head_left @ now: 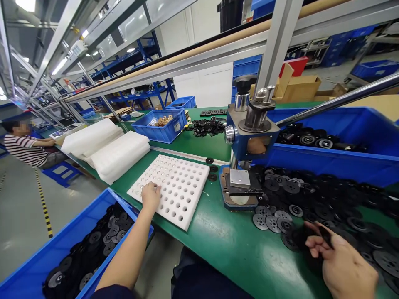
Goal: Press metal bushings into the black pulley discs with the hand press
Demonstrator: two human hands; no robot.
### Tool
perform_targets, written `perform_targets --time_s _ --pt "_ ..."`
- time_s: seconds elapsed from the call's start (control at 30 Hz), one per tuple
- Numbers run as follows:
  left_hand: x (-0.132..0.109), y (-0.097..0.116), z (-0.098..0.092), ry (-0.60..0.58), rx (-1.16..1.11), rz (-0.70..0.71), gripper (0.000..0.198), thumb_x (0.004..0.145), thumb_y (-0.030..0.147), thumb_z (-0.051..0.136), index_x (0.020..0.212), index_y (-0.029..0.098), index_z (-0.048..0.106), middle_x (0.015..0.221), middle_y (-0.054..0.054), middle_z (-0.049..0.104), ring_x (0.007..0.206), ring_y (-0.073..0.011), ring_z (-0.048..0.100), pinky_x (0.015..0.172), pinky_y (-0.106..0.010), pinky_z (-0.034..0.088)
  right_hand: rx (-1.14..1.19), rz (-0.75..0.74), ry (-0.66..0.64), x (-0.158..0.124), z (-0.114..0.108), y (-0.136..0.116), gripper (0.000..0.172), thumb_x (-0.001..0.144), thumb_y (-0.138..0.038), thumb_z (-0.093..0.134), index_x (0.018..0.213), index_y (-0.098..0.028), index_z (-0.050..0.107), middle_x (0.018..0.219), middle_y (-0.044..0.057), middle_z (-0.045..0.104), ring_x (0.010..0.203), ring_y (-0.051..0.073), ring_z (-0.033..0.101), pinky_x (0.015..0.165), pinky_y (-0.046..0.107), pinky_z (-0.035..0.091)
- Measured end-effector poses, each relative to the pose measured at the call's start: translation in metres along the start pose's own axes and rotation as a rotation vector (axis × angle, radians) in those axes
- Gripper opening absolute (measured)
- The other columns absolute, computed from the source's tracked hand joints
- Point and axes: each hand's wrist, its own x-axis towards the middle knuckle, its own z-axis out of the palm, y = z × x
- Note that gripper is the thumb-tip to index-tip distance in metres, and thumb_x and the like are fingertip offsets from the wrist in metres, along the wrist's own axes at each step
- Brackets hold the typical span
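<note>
The left hand [151, 194] rests flat, fingers loose, on the white foam tray [174, 189]. The right hand [343, 261] has its grip closed on a black disc [326, 236] beside the disc pile [327, 199] on the counter [224, 245].

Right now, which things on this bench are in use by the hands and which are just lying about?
In use:
left hand on white foam tray
right hand pinching a black disc
loose black discs
hand press

Lying about:
stacked foam sheets
small blue bin
cardboard boxes
</note>
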Motion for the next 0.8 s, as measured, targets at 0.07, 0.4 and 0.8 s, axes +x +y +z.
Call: perform_targets --time_s 0.07,0.4,0.8 --pt "0.006 0.001 0.001 -0.006 -0.011 0.008 0.005 0.078 0.023 0.057 0.076 0.020 0.060 0.090 -0.012 0.065 0.103 -0.0339 0.060 0.096 -0.050 0.046 0.200 0.185 0.112 0.002 0.001 -0.012 0.042 0.082 -0.063 0.049 0.086 -0.023 0.059 0.078 0.016 0.065 0.052 0.021 0.052 0.045 0.042 0.039" --pt "-0.001 0.005 0.001 0.090 -0.238 0.037 0.009 0.082 0.018 0.053 0.073 0.021 0.053 0.100 -0.012 0.068 0.118 -0.0291 0.057 0.107 -0.048 0.043 0.105 0.124 0.127 0.002 0.003 -0.007 0.036 0.075 -0.061 0.066 0.081 -0.026 0.062 0.073 0.007 0.063 0.056 0.021 0.053 0.052 0.041 0.045" --pt "-0.084 0.108 -0.010 -0.489 -1.215 -0.375 0.037 0.081 0.048 0.072 0.092 0.020 0.050 0.085 -0.006 0.071 0.065 -0.0150 0.067 0.060 -0.027 0.052 -0.115 0.002 -0.039 -0.018 -0.001 0.002 0.049 0.080 -0.063 0.061 0.104 -0.020 0.068 0.078 0.009 0.071 0.068 0.025 0.067 0.060 0.040 0.058"
